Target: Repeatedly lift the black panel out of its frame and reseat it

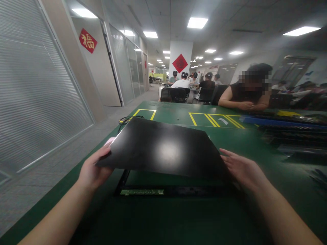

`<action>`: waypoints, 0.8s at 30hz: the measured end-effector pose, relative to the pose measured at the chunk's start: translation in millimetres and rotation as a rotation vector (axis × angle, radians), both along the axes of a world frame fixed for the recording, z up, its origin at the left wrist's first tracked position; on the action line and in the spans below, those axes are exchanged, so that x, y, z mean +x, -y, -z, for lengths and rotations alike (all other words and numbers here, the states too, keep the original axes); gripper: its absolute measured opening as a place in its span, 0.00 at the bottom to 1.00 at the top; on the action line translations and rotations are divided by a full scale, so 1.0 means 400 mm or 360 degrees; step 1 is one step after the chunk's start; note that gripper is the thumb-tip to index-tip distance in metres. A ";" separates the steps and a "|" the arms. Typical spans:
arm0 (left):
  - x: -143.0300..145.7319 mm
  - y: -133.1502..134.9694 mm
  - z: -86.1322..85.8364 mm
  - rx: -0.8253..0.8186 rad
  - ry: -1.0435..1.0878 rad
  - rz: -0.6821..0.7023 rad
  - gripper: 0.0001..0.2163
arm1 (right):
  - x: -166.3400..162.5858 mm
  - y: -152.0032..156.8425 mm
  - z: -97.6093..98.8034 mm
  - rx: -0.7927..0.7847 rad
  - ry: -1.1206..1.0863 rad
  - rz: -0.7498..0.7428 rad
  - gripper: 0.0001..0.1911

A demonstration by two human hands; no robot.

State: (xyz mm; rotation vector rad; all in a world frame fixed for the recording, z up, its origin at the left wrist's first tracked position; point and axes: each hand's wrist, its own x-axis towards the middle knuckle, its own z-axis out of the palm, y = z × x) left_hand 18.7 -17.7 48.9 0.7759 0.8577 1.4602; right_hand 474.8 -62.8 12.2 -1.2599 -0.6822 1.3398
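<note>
A thin, flat black panel (145, 139), perhaps a display panel, is held tilted above the green table, with a bright light reflection on its face. My left hand (94, 170) is closed on its left edge. At the right edge is my right hand (242, 170), gripping the panel's side with some fingers hidden behind it. Beneath the panel lies a black rectangular frame (189, 191), partly covered from view. A green circuit board strip (141, 192) runs along the frame's near side.
Yellow tape outlines (204, 119) mark the far part of the green table (163, 110). A black cable (125, 119) lies at the far left edge. Stacked dark strips (288, 131) are at the right. A person (246, 92) sits across the table; others work farther back.
</note>
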 end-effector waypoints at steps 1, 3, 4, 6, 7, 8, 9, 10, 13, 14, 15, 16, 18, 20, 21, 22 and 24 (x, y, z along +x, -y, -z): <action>0.000 0.001 -0.001 -0.0006 -0.0008 -0.0005 0.15 | 0.001 -0.001 0.001 0.0008 0.0010 0.0023 0.26; 0.001 0.000 -0.001 -0.0032 -0.0014 -0.0029 0.16 | -0.001 -0.001 0.002 0.0003 0.0040 0.0057 0.28; 0.001 -0.002 0.001 -0.0043 -0.0017 -0.0040 0.16 | -0.003 -0.001 0.003 -0.0004 0.0068 0.0067 0.29; 0.004 -0.006 0.008 -0.0046 -0.0021 -0.0055 0.17 | -0.008 -0.002 0.005 -0.0017 0.0169 0.0080 0.28; 0.005 -0.008 0.011 -0.0039 -0.0023 -0.0054 0.18 | -0.009 -0.003 0.007 -0.0022 0.0235 0.0093 0.28; 0.007 -0.009 0.014 -0.0032 -0.0025 -0.0044 0.19 | -0.010 -0.004 0.009 -0.0023 0.0303 0.0113 0.27; 0.010 -0.010 0.017 -0.0025 -0.0029 -0.0029 0.20 | -0.010 -0.005 0.012 -0.0023 0.0365 0.0137 0.26; 0.012 -0.011 0.019 -0.0017 -0.0037 -0.0010 0.21 | -0.010 -0.006 0.015 -0.0025 0.0416 0.0164 0.25; 0.019 -0.008 0.021 0.0013 -0.0099 0.0063 0.21 | -0.007 -0.010 0.025 -0.0034 0.0500 0.0236 0.22; 0.021 -0.006 0.021 0.0026 -0.0136 0.0086 0.20 | -0.007 -0.012 0.028 -0.0034 0.0521 0.0254 0.22; 0.023 -0.004 0.021 0.0037 -0.0179 0.0102 0.19 | -0.006 -0.014 0.031 -0.0034 0.0543 0.0270 0.22; 0.024 -0.002 0.022 0.0039 -0.0227 0.0116 0.19 | -0.005 -0.016 0.034 -0.0035 0.0570 0.0287 0.21; 0.024 0.001 0.026 0.0032 -0.0311 0.0122 0.20 | -0.002 -0.020 0.040 -0.0053 0.0624 0.0325 0.20; 0.024 0.002 0.032 0.0026 -0.0352 0.0126 0.20 | 0.003 -0.023 0.046 -0.0081 0.0663 0.0367 0.20; 0.024 0.001 0.035 0.0026 -0.0359 0.0135 0.20 | 0.007 -0.025 0.049 -0.0091 0.0679 0.0387 0.20; 0.024 0.000 0.039 0.0026 -0.0361 0.0143 0.20 | 0.011 -0.026 0.051 -0.0097 0.0694 0.0402 0.20; 0.022 -0.002 0.046 0.0008 -0.0370 0.0162 0.20 | 0.018 -0.028 0.056 -0.0093 0.0719 0.0417 0.20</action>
